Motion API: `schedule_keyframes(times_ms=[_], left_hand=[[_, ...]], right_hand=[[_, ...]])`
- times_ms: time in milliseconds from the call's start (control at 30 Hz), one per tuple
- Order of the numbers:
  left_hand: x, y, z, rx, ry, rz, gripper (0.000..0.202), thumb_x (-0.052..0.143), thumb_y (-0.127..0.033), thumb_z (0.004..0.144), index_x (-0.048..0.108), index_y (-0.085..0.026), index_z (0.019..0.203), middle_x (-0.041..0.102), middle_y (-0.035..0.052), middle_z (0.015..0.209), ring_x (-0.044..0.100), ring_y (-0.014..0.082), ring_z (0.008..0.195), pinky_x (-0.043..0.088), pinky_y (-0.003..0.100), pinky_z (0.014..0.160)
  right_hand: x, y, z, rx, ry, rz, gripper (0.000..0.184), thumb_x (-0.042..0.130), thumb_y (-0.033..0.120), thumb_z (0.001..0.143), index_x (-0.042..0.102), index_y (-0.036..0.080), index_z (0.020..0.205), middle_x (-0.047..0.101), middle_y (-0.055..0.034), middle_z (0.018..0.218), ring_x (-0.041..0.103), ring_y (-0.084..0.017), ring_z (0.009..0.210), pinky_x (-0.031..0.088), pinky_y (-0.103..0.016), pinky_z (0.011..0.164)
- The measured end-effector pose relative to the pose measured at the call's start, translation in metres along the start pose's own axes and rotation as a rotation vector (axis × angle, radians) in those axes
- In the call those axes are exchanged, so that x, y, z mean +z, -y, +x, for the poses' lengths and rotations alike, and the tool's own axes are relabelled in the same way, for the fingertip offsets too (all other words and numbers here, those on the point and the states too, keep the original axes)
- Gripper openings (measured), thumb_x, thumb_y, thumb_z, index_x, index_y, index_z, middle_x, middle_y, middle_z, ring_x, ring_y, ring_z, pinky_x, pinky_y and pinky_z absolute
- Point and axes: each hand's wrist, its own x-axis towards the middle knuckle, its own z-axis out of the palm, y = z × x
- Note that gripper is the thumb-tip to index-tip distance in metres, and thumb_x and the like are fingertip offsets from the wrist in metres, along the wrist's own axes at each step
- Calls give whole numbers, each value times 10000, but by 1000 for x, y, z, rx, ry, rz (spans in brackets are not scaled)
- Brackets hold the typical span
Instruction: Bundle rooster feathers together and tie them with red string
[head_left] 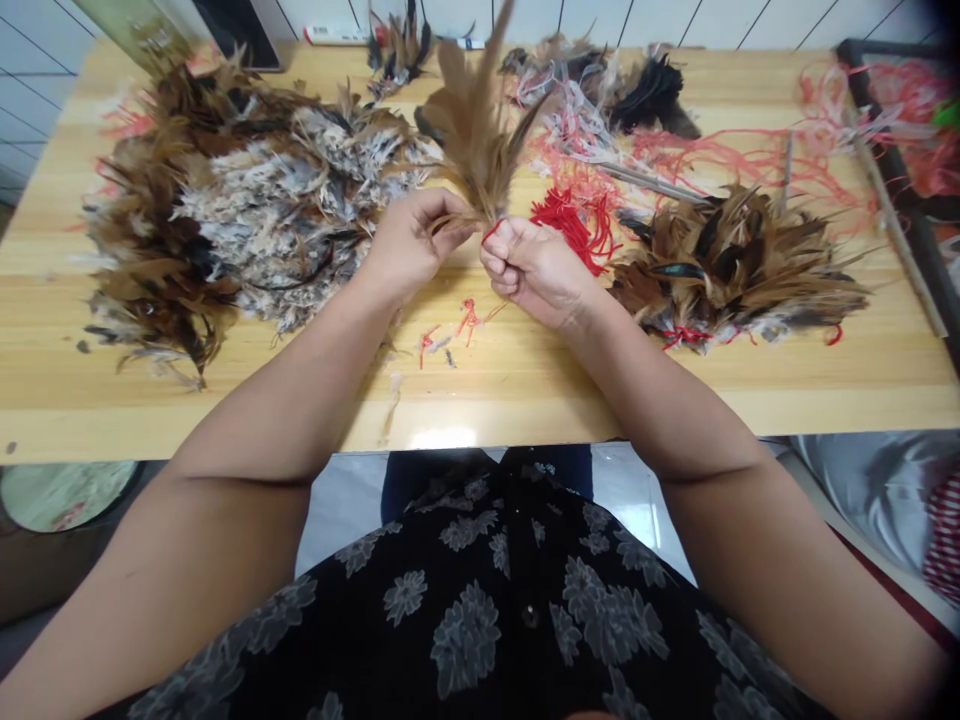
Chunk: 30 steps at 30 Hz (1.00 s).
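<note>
My left hand (411,240) pinches the quill ends of a bunch of brown feathers (474,130) that fans upward above the table. Close beside it, my right hand (531,270) is curled shut on a thin red thread (491,229) at the base of the bunch. Both hands hover over the middle of the wooden table (525,380).
A big heap of brown and grey loose feathers (232,200) lies at the left. A tied feather bundle (739,262) lies at the right, with a skein of red thread (574,222) beside it. Tangled pink strings (720,150) and dark feathers (651,92) lie further back. Thread scraps (457,328) are near the front.
</note>
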Motion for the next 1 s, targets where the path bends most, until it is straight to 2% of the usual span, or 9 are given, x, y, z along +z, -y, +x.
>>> schedule_keyframes(times_ms=[133,233,333,433,500,633,833,933,1000], left_hand=[[3,0,-2,-38,9,71,574,880,-785,1027,669,-271,883,708,14,823,689,247,843,585,454,824],[3,-6,-5,41,43,147,411,860,-573,1045,646,-293,833,671,30,765,720,295,854,607,483,823],[3,-17,-9,109,53,198,283,864,-469,997,679,-317,845,686,45,787,736,322,857,621,496,836],[10,-31,-14,167,72,204,210,819,-426,995,697,-309,870,725,46,842,738,309,851,618,476,836],[17,-40,-18,209,84,195,166,780,-379,999,699,-292,882,748,46,870,740,300,844,612,466,825],[30,-55,-25,141,74,170,109,767,-314,1038,736,-290,937,777,39,895,739,291,855,619,470,841],[21,-68,-25,241,27,187,146,744,-362,1095,763,-314,958,786,43,899,726,302,845,598,513,799],[8,-73,-24,197,40,242,196,743,-397,1172,751,-316,994,787,70,951,760,332,998,642,556,954],[0,-72,-21,172,37,242,224,769,-411,1179,733,-319,978,759,80,936,762,359,1103,635,595,1077]], right_hand=[[4,-1,-3,24,44,6,443,545,21,1139,417,228,769,416,75,685,301,-62,570,266,-140,548],[0,-6,4,-10,12,-34,436,587,61,1141,423,233,776,422,73,694,291,-70,576,267,-159,554],[-7,-12,16,-88,-79,-106,448,571,167,1195,430,235,776,441,60,723,335,-83,616,317,-183,601],[-14,-17,29,-162,-215,-214,487,564,258,1234,416,238,770,456,42,773,444,-104,713,403,-206,713],[-17,-19,35,-198,-300,-319,482,560,225,1230,412,239,771,457,31,808,504,-120,798,427,-227,795],[-21,-17,34,-203,-383,-656,427,464,173,1224,424,250,806,486,-4,865,592,-171,957,460,-294,956],[-20,-8,20,-287,-334,-1183,363,607,243,1154,331,260,918,641,-90,1143,678,-302,1273,512,-417,1105],[-17,-4,14,-319,-254,-1295,444,572,229,1175,219,273,909,686,-128,1181,644,-320,1326,479,-456,1137],[-16,-3,11,-361,-218,-1316,465,552,188,1168,202,277,875,687,-131,1078,642,-291,1238,474,-434,1081]])
